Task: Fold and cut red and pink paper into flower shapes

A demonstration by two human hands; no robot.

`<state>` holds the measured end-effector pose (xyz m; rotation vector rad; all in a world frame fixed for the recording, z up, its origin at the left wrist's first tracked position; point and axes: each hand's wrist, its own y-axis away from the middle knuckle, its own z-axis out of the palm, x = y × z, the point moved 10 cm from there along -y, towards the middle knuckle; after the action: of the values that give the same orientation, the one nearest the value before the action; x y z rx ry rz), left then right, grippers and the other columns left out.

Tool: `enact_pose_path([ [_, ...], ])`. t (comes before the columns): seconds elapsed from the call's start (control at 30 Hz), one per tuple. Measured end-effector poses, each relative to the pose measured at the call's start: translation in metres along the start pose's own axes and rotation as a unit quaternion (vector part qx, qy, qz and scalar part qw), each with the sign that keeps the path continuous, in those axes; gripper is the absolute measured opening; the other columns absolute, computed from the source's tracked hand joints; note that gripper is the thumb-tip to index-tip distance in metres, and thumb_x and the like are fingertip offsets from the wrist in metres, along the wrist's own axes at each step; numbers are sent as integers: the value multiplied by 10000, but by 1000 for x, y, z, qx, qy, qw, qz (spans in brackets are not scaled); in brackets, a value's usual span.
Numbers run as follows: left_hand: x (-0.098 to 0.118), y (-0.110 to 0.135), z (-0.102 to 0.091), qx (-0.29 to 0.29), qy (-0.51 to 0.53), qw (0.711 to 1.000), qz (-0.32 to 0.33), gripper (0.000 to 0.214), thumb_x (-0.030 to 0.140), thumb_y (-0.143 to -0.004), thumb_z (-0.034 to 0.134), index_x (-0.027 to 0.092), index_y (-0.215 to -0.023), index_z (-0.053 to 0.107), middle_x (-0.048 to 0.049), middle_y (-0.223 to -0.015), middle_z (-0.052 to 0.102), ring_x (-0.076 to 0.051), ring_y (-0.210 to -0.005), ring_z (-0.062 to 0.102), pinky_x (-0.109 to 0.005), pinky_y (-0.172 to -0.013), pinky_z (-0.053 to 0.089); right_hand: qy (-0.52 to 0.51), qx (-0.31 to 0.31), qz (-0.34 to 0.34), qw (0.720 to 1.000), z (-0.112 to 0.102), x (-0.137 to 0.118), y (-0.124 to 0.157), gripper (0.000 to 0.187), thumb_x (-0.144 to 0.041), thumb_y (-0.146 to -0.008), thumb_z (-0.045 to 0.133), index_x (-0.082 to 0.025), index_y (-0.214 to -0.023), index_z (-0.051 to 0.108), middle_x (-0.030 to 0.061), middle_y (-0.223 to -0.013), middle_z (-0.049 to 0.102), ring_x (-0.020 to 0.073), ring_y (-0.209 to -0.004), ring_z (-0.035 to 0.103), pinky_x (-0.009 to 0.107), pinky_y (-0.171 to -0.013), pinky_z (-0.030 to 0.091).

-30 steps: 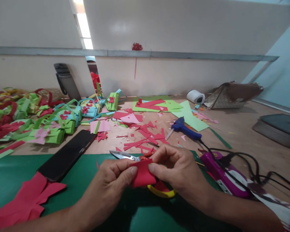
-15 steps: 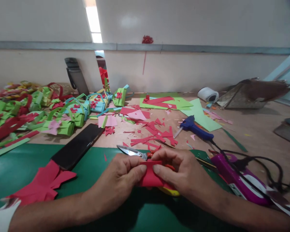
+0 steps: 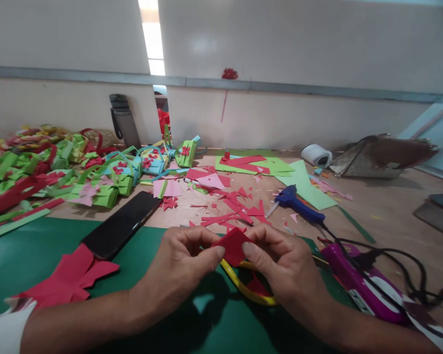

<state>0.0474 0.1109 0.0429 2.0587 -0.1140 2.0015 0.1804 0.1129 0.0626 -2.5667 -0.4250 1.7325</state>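
My left hand [image 3: 179, 268] and my right hand [image 3: 280, 265] meet over the green mat [image 3: 33, 255], both pinching a small folded piece of red paper [image 3: 232, 246] between thumbs and fingertips. Just under the hands lie scissors with yellow handles [image 3: 245, 287], their blades hidden behind my fingers. A cut red paper shape [image 3: 68, 278] rests on the mat to the left, beside a black phone [image 3: 120, 225].
Red paper scraps [image 3: 236, 209] litter the wooden table beyond the mat. Several green, blue and red paper baskets [image 3: 96, 189] crowd the left. A blue glue gun [image 3: 299, 204], a purple tool with black cables [image 3: 354, 280], green sheets [image 3: 306, 184], tape roll [image 3: 317, 155] and bag [image 3: 380, 155] lie right.
The hands lifted slightly and turned the red paper, so it now stands as a smaller, angled fold. The scissor blades went out of sight behind my hands. The view shifted slightly.
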Motion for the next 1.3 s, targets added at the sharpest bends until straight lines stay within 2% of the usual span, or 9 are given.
enact_pose_path([
  [0.13, 16, 2, -7, 22, -8, 997, 74, 83, 227, -746, 651, 151, -713, 662, 7, -673, 622, -99, -608, 496, -188, -567, 401, 18, -31, -20, 999, 6, -9, 2, 153, -267, -838, 513, -179, -738, 588, 9, -690, 600, 150, -633, 551, 248, -581, 448],
  [0.27, 20, 3, -6, 9, -25, 994, 103, 106, 243, -768, 630, 154, -711, 629, -3, -701, 624, -113, -637, 519, -195, -584, 423, 11, -89, -10, 996, 18, -12, 4, 146, -234, -814, 503, -167, -744, 613, -7, -641, 567, 123, -556, 484, 218, -492, 391],
  [0.37, 18, 2, -4, 1, -63, 993, 96, 119, 256, -761, 625, 148, -711, 618, -10, -685, 611, -119, -622, 517, -207, -572, 424, -12, -106, 23, 994, 22, -4, 4, 137, -225, -811, 520, -159, -776, 634, -27, -616, 542, 98, -511, 438, 196, -451, 348],
  [0.5, 14, 0, 0, -12, -105, 990, 91, 119, 248, -735, 619, 139, -692, 638, -22, -654, 613, -133, -616, 524, -226, -578, 422, 16, -60, -48, 997, 13, -14, 1, 119, -184, -803, 556, -174, -701, 616, -36, -630, 586, 99, -576, 508, 189, -542, 391],
  [0.57, 8, -2, 1, -17, -88, 993, 70, 138, 269, -725, 625, 135, -694, 645, -17, -630, 604, -130, -591, 514, -230, -562, 411, 30, -47, -79, 995, 10, -18, 1, 147, -167, -799, 558, -177, -656, 590, -41, -605, 578, 96, -565, 517, 189, -547, 392],
  [0.73, -10, -7, -2, -13, -26, 1000, -10, 195, 321, -692, 658, 127, -703, 648, -11, -586, 577, -125, -543, 483, -238, -528, 376, 51, -33, -95, 994, 7, -19, -1, 155, -179, -811, 551, -180, -661, 595, -25, -619, 597, 112, -572, 542, 211, -559, 403],
  [0.87, -6, -8, -1, -23, -15, 1000, 9, 189, 319, -685, 670, 137, -649, 636, -24, -622, 596, -137, -595, 506, -238, -556, 374, 43, -45, -90, 994, 9, -17, -1, 169, -192, -817, 547, -181, -657, 602, -27, -617, 596, 108, -567, 533, 213, -557, 397],
  [1.13, -14, -8, 11, -67, -27, 997, -16, 210, 312, -680, 650, 144, -616, 542, 32, -545, 467, -90, -519, 368, -217, -494, 275, 2, -17, -57, 998, 1, -11, -5, 175, -234, -804, 553, -176, -641, 580, -38, -577, 534, 103, -525, 474, 214, -498, 373],
  [1.3, -19, -8, 13, -71, -12, 997, -30, 252, 305, -650, 670, 163, -566, 480, 32, -527, 467, -94, -517, 373, -222, -502, 276, -9, -24, -45, 999, 3, -8, -7, 178, -235, -798, 565, -173, -632, 578, -39, -585, 522, 98, -534, 465, 208, -495, 367],
])
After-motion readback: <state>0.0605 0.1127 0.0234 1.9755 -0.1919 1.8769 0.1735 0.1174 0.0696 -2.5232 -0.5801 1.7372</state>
